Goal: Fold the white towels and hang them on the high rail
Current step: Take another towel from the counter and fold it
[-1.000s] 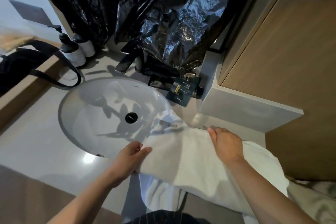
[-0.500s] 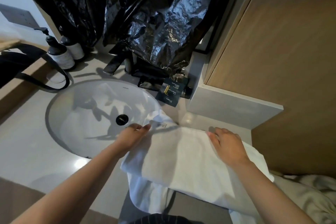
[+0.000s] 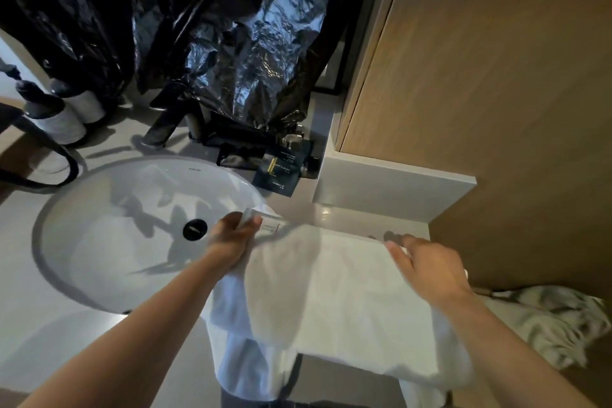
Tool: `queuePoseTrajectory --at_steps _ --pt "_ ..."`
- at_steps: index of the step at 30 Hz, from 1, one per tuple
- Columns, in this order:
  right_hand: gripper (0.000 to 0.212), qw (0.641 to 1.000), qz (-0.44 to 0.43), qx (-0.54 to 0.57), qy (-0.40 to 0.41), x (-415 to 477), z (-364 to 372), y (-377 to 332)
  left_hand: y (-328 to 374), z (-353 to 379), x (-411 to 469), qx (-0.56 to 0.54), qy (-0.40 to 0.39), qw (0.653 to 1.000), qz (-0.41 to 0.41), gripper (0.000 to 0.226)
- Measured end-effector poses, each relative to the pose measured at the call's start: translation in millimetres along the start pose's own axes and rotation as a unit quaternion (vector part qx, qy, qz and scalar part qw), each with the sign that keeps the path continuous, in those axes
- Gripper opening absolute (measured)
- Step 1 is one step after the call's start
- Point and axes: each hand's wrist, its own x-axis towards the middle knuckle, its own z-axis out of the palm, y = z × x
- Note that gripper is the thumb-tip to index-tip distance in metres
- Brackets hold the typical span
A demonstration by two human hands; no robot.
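A white towel (image 3: 331, 291) lies spread on the counter to the right of the sink, its near part hanging over the front edge. My left hand (image 3: 231, 238) pinches the towel's far left corner by the sink rim, next to a small label. At the towel's far right edge my right hand (image 3: 427, 272) pinches the cloth between thumb and fingers. The high rail is out of view.
A round white sink (image 3: 132, 228) with a black drain sits on the left. Behind it stand a dark tap (image 3: 165, 122), two pump bottles (image 3: 59, 116), dark sachets (image 3: 281, 169) and black plastic sheeting (image 3: 215, 26). A wooden cabinet (image 3: 480, 76) rises on the right, with more cloth (image 3: 556, 325) below.
My left hand has slid up the towel's left edge, from the near side to the far corner, and taken hold of it. My right hand stays at the far right edge.
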Motion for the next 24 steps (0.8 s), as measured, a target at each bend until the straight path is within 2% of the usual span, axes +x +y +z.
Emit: queuePoseTrajectory --at_steps 3,7,9,13,16,19,22,24 --pt "0.066 1.0 0.01 -0.023 0.004 0 -5 1 0 -3 -4 0.029 0.004 0.999 0.02 0.027" --pt "0.086 0.996 0.076 -0.04 -0.023 -6 -5 13 4 -6 -6 0.038 0.019 0.998 0.043 0.033" --pt "0.089 0.994 0.092 -0.045 -0.03 -10 -2 13 9 -7 -7 0.042 0.017 0.997 0.06 0.034" --pt "0.069 0.995 0.087 -0.036 -0.018 -11 -6 3 25 -11 -13 -0.006 0.022 0.996 0.091 0.024" --pt "0.049 0.994 0.037 0.084 -0.054 -2 -18 -16 37 -18 -26 -0.007 -0.002 0.987 0.161 0.03" --pt "0.035 0.96 -0.04 0.277 -0.033 8 -42 -56 53 -24 -41 0.002 -0.029 0.976 0.217 0.041" --pt "0.036 0.942 -0.093 0.32 -0.019 18 -59 -92 64 -31 -52 0.002 -0.042 0.965 0.257 0.036" --pt "0.039 0.935 -0.098 0.341 -0.02 21 -65 -104 67 -35 -56 0.001 -0.039 0.962 0.27 0.032"
